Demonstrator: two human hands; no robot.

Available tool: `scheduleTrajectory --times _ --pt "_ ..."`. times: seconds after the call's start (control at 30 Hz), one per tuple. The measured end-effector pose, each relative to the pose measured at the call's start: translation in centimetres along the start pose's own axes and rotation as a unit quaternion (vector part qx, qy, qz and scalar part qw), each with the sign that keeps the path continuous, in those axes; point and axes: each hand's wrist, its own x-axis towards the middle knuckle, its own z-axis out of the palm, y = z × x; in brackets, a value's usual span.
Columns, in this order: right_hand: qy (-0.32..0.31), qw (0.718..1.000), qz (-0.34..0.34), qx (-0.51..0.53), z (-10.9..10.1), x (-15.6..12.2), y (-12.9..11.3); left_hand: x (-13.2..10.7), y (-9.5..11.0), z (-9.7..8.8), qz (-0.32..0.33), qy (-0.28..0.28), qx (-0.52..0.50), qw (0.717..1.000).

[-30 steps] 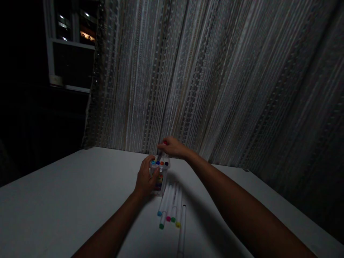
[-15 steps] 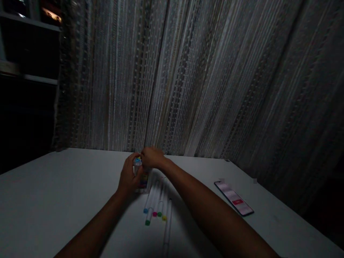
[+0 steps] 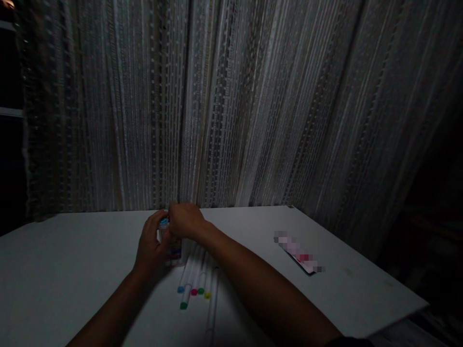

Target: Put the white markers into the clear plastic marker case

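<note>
A small clear marker case stands upright on the white table, with coloured caps showing at its top. My left hand is wrapped round the case's left side. My right hand is closed over the top of the case, fingers pressed on the markers inside; what it grips is hidden. Several white markers with blue, green, pink and yellow caps lie side by side just in front of the case, and one more white marker lies to their right.
A phone with a lit screen lies on the right part of the table. A striped curtain hangs close behind the table's far edge. The table's right corner ends near the dark floor at lower right.
The view has swung right, so hands and case sit further left and the phone is fully in sight. My right hand has come down from above the case onto its top.
</note>
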Motion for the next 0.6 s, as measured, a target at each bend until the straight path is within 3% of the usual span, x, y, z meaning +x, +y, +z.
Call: scheduleTrajectory --times 0.13,0.23,0.43,0.53,0.6 --pt "0.148 0.987 -0.014 0.061 0.1 -2.0 1.3 -0.1 0.3 0.0 -0.023 -0.004 0.001 1.0" --pt "0.236 0.962 0.056 0.129 1.7 -4.7 3.3 -0.2 0.4 0.0 -0.033 0.0 0.006 0.999" --pt "0.177 0.936 0.227 0.203 6.9 -8.8 8.7 -0.1 0.6 -0.1 -0.032 0.0 0.015 0.999" --pt "0.143 0.93 0.275 0.198 7.6 -9.4 10.2 -0.1 0.8 -0.1 -0.032 -0.002 0.015 0.999" --pt "0.064 0.944 0.278 0.164 7.2 -9.7 10.2 -0.1 0.8 -0.2 -0.032 -0.001 0.013 0.999"
